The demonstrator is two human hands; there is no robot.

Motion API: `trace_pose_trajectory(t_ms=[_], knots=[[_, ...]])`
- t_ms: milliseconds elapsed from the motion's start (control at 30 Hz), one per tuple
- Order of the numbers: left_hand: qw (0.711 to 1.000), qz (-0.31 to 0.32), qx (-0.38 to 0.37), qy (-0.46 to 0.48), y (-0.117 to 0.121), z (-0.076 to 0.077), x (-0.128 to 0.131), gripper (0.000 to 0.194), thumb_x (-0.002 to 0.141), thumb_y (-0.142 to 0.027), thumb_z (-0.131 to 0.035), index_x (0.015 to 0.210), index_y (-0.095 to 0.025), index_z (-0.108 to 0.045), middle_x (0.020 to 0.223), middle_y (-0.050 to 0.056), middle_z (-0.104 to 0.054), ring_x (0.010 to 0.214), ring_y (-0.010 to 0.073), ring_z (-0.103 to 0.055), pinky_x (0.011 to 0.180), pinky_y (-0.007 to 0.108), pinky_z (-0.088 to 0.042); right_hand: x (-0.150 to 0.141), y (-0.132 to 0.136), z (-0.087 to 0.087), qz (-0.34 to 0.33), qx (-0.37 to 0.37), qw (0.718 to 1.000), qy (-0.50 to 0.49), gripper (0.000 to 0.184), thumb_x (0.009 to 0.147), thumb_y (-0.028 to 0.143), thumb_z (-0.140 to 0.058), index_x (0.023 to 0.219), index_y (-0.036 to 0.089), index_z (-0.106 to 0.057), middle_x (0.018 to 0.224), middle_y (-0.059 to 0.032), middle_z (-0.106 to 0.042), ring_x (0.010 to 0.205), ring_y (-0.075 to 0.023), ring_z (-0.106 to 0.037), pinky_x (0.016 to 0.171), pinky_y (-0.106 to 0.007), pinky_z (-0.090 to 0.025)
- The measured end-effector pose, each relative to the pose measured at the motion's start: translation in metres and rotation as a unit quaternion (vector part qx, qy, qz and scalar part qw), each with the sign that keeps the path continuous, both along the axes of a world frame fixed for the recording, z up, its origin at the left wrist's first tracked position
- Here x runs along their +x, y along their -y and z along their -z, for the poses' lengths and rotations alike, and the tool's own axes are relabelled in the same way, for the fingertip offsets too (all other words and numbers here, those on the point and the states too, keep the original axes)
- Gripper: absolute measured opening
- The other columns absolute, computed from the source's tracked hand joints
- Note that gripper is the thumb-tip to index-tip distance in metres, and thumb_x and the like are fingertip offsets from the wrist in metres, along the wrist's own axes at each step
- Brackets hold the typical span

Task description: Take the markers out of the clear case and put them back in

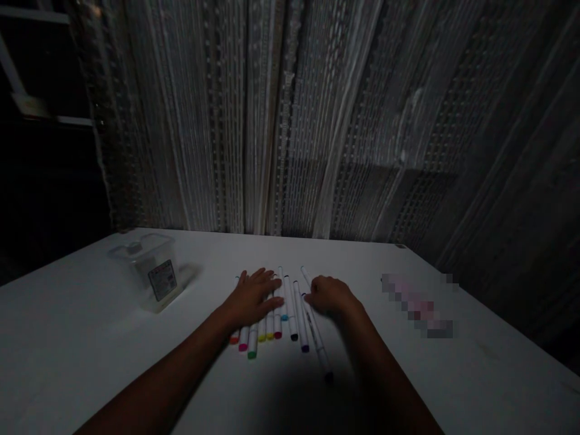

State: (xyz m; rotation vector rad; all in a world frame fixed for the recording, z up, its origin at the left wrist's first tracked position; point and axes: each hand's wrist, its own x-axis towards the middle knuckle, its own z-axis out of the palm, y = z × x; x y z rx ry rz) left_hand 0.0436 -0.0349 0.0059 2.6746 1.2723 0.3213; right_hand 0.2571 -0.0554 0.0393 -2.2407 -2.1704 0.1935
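Several white marker pens (290,308) with coloured caps lie side by side on a white table (90,344), caps pointing toward me. My left hand (254,296) lies flat on the left pens with its fingers stretched out. My right hand (328,295) rests at the right side of the row, fingers curled, its fingertips touching a pen with a dark cap (319,347) that lies slanted apart from the others.
A clear plastic box (151,269) with a label and lid stands at the table's left rear. A blurred pinkish patch (417,305) lies on the right. Pale patterned curtains hang behind the table. The room is dim.
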Motion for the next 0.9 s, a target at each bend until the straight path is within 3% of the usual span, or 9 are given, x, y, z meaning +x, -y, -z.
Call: trace_pose_trajectory(t_ms=[100,200,367,600,900], knots=[[0.999,-0.049,-0.004,-0.002,-0.004,-0.001,-0.005,0.063,0.083,-0.064,-0.028,0.134,-0.029,-0.037,0.145,0.009,-0.030,0.135,0.0312,-0.020,0.104,0.064,-0.013,-0.001,0.004,-0.005,-0.025,-0.040,0.999,-0.014,0.028,0.072,0.039,-0.058,0.090,0.019,-0.064,0.095,-0.0092,-0.067,0.085,-0.0231,-0.063,0.065,-0.028,-0.042],[0.997,-0.068,-0.017,-0.020,-0.006,0.001,-0.006,0.066,0.082,-0.065,-0.026,0.136,-0.028,-0.034,0.146,0.010,-0.028,0.135,0.0314,-0.019,0.104,0.063,-0.013,-0.008,0.002,0.001,-0.043,-0.034,0.998,-0.024,0.022,0.076,0.032,-0.054,0.090,0.018,-0.063,0.095,-0.0093,-0.067,0.085,-0.0219,-0.062,0.065,-0.027,-0.041],[0.998,-0.060,-0.015,-0.014,-0.007,0.007,-0.003,0.066,0.083,-0.065,-0.024,0.136,-0.026,-0.034,0.144,0.010,-0.031,0.134,0.0296,-0.024,0.105,0.060,-0.015,-0.021,-0.005,0.016,-0.039,0.049,0.998,-0.023,0.027,0.086,0.026,-0.040,0.102,0.014,-0.058,0.103,-0.0151,-0.063,0.094,-0.0247,-0.060,0.071,-0.031,-0.041],[0.999,-0.043,0.002,0.002,-0.009,0.006,0.000,0.063,0.084,-0.062,-0.026,0.134,-0.026,-0.037,0.145,0.010,-0.030,0.134,0.0298,-0.023,0.103,0.063,-0.016,-0.023,-0.003,0.016,-0.035,0.046,0.997,-0.045,0.040,0.087,0.043,-0.043,0.112,0.013,-0.052,0.108,-0.0165,-0.060,0.099,-0.0274,-0.058,0.077,-0.034,-0.041],[0.999,0.010,-0.029,-0.019,-0.005,0.002,-0.006,0.064,0.083,-0.064,-0.027,0.135,-0.028,-0.035,0.146,0.009,-0.028,0.135,0.0298,-0.023,0.103,0.064,-0.014,-0.036,-0.008,0.029,-0.020,0.097,0.994,-0.037,0.040,0.090,0.036,-0.034,0.119,0.012,-0.047,0.104,-0.0174,-0.060,0.098,-0.0274,-0.059,0.078,-0.035,-0.043]])
